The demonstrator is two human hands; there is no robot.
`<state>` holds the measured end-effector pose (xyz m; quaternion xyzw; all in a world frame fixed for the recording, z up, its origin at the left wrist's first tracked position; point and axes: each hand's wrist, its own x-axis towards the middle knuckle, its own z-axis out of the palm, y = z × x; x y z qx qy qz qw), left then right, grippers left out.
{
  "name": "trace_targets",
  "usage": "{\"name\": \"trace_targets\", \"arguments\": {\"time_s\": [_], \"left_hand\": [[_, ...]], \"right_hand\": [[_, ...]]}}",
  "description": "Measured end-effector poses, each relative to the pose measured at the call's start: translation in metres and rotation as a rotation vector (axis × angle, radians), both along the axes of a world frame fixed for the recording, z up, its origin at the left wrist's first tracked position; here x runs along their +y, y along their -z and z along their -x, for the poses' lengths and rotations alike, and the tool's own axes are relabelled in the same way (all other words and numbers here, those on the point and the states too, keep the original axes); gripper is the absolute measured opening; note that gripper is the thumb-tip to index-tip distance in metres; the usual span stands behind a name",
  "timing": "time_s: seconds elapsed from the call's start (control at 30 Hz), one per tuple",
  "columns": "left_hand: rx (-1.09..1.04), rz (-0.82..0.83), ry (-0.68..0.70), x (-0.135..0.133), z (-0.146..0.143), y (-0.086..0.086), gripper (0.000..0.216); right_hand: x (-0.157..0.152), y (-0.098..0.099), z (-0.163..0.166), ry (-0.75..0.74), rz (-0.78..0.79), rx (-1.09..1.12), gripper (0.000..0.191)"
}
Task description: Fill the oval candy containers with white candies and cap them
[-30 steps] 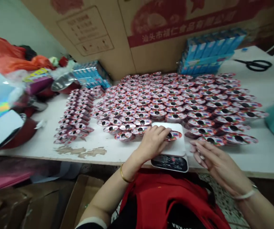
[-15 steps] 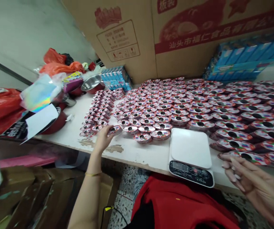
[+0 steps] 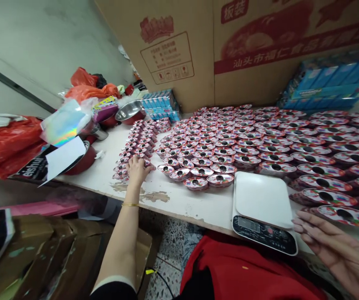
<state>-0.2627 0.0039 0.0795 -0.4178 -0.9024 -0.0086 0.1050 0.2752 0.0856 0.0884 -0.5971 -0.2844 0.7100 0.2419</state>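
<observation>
Many oval red-and-white printed stacks (image 3: 219,179), each with a dark hole in its top, stand in rows on the white table (image 3: 179,206). My left hand (image 3: 137,171) is at the smaller group on the left, its fingers closed over one oval printed stack (image 3: 148,163) that they partly hide. Right of the white kitchen scale (image 3: 262,198), my right hand (image 3: 338,246) hovers with fingers loosely stretched out and nothing visible in them. It is close to the front right stack (image 3: 343,214). Nothing lies on the scale's plate.
Behind the rows rises a large cardboard box (image 3: 198,83), with wrapped blue packs (image 3: 326,83) at the right and more blue packs (image 3: 160,105) at the left. A metal bowl (image 3: 131,111), red plastic bags (image 3: 13,143) and papers crowd the left side. Cartons (image 3: 41,250) stand below.
My left hand has moved left with an oval stack, from the gap between the groups to the smaller group. My right hand stays beside the scale. The view has shifted slightly.
</observation>
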Motion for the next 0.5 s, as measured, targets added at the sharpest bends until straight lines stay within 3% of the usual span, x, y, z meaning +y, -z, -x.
{"name": "trace_targets", "arguments": {"time_s": [0.1, 0.23, 0.37, 0.43, 0.5], "left_hand": [[-0.003, -0.103, 0.061, 0.005, -0.001, -0.011, 0.019], [-0.044, -0.396, 0.259, 0.023, -0.033, -0.053, 0.016], [-0.232, -0.535, 0.616, 0.059, -0.124, -0.086, 0.021], [-0.397, -0.501, 0.795, 0.077, -0.186, -0.087, 0.018], [-0.556, -0.398, 0.938, 0.091, -0.245, -0.075, 0.018]], "right_hand": [[0.001, -0.011, 0.007, -0.046, 0.009, 0.028, 0.040], [0.001, -0.017, 0.011, -0.070, -0.076, 0.132, 0.030], [0.000, -0.018, 0.012, -0.034, -0.061, 0.239, 0.036], [0.000, -0.019, 0.010, -0.040, -0.041, 0.275, 0.039], [0.001, -0.020, 0.006, -0.028, -0.065, 0.277, 0.039]]}}
